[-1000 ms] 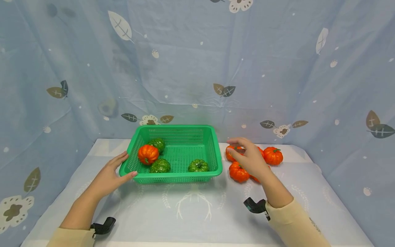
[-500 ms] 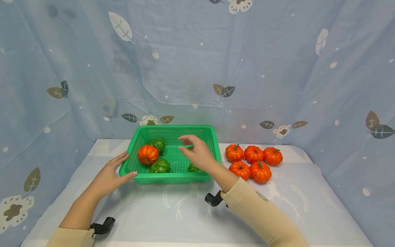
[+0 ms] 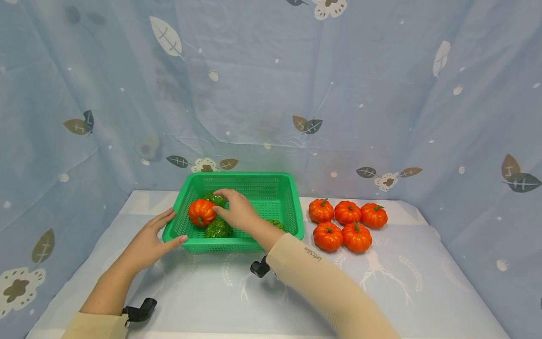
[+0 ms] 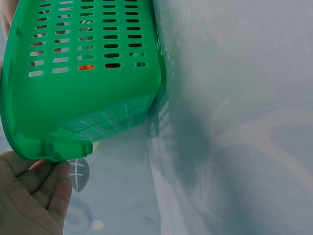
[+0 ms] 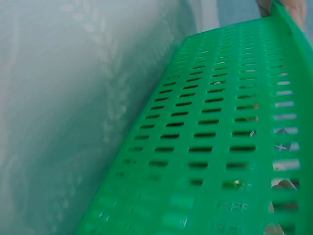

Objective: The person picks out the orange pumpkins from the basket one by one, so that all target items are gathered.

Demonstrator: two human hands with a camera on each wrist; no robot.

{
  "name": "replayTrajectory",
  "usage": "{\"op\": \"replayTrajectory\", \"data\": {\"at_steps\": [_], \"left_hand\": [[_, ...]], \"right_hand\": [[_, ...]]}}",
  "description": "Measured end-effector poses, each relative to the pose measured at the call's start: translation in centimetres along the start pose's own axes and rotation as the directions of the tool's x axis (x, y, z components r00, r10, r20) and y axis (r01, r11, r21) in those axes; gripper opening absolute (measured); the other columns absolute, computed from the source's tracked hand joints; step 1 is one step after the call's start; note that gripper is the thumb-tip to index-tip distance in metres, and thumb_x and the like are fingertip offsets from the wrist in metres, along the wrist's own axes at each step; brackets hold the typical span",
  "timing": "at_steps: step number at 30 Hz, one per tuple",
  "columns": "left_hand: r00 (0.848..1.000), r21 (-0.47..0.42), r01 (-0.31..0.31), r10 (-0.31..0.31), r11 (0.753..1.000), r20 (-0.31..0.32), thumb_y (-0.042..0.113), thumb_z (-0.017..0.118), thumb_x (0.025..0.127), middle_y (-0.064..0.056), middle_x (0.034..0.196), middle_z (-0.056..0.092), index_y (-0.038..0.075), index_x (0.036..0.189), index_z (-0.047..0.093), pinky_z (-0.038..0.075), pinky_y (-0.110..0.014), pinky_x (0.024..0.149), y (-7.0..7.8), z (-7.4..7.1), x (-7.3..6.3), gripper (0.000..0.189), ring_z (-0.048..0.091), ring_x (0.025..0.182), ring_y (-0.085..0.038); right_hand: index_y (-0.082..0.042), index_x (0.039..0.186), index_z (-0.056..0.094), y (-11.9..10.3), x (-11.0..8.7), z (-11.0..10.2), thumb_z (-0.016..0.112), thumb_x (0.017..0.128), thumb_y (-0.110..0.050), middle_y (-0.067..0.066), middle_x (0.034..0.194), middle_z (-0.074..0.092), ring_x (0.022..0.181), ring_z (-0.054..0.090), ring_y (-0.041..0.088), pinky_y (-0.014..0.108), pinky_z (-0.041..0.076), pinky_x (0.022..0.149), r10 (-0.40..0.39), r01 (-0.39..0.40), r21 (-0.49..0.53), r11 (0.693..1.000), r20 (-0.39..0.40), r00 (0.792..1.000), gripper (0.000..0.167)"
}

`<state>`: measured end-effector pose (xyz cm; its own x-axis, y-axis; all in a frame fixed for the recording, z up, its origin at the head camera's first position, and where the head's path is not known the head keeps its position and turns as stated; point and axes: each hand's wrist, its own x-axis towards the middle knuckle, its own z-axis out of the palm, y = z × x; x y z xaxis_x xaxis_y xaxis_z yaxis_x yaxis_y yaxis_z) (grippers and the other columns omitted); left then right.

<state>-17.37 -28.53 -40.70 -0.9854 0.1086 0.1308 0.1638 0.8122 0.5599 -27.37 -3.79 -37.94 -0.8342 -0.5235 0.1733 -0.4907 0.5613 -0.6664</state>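
Note:
A green slotted plastic basket (image 3: 199,242) holds an orange pumpkin (image 3: 198,213) at its left, with green pumpkins behind it (image 3: 209,197), in front of it (image 3: 219,228) and at the right (image 3: 277,224). My right hand (image 3: 238,211) reaches into the basket, thumb and forefinger spread right at the orange pumpkin's right side; its forearm partly covers the right-hand green pumpkin. My left hand (image 3: 146,241) rests at the basket's left end, thumb by the front rim. In the left wrist view, the left fingertips touch the rim's underside at a corner of the basket (image 4: 83,98).
Several orange pumpkins (image 3: 348,213) stand in two rows on the cloth-covered table (image 3: 203,301), right of the basket. A patterned blue curtain (image 3: 254,94) rises behind and at both sides. The basket's slotted wall (image 5: 195,137) fills much of the right wrist view.
My right hand has moved left from over the orange pumpkins on the table, across the basket, to the orange pumpkin inside it. The left hand has stayed at the rim.

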Motion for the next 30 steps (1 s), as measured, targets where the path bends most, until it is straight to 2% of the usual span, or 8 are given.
{"op": "replayTrajectory", "data": {"at_steps": [6,14,21,30], "left_hand": [[1.0,0.005,-0.004,0.004,1.0,-0.002,0.053,0.07,0.09,-0.022,0.163,0.022,-0.003,0.155,0.031,0.028,-0.077,0.101,0.0,0.0,0.1,0.094,0.025,0.141,-0.056],[1.0,-0.001,-0.008,0.008,1.0,-0.002,0.051,0.07,0.091,-0.022,0.163,0.022,-0.004,0.155,0.031,0.028,-0.077,0.101,0.0,-0.1,0.0,0.093,0.025,0.141,-0.055],[1.0,-0.001,-0.011,0.011,1.0,0.003,0.052,0.07,0.091,-0.021,0.163,0.022,-0.003,0.155,0.031,0.028,-0.076,0.102,0.0,0.0,0.1,0.093,0.024,0.141,-0.055],[1.0,-0.012,-0.01,0.01,1.0,0.002,0.053,0.069,0.091,-0.02,0.163,0.021,-0.002,0.155,0.031,0.028,-0.076,0.102,-0.2,0.0,0.0,0.093,0.024,0.142,-0.054]], "right_hand": [[-0.021,0.145,0.053,-0.8,1.7,1.4,0.063,0.1,-0.029,0.0,0.148,0.051,0.131,0.052,0.02,0.038,0.049,0.1,0.043,-0.043,-0.01,0.999,0.041,0.998,0.046],[-0.021,0.148,0.051,-0.8,3.2,2.6,0.065,0.1,-0.025,0.001,0.151,0.048,0.132,0.051,0.021,0.035,0.049,0.101,0.068,-0.067,-0.019,0.998,0.076,0.995,0.05],[-0.022,0.147,0.052,-0.2,3.8,3.6,0.066,0.099,-0.024,0.001,0.149,0.05,0.132,0.052,0.02,0.033,0.049,0.1,0.107,-0.103,-0.051,0.993,0.087,0.99,0.051],[-0.023,0.142,0.059,-0.1,3.9,4.4,0.071,0.095,-0.018,0.004,0.14,0.055,0.126,0.054,0.019,0.027,0.049,0.097,0.107,-0.099,-0.088,0.991,0.084,0.991,0.049]]}}
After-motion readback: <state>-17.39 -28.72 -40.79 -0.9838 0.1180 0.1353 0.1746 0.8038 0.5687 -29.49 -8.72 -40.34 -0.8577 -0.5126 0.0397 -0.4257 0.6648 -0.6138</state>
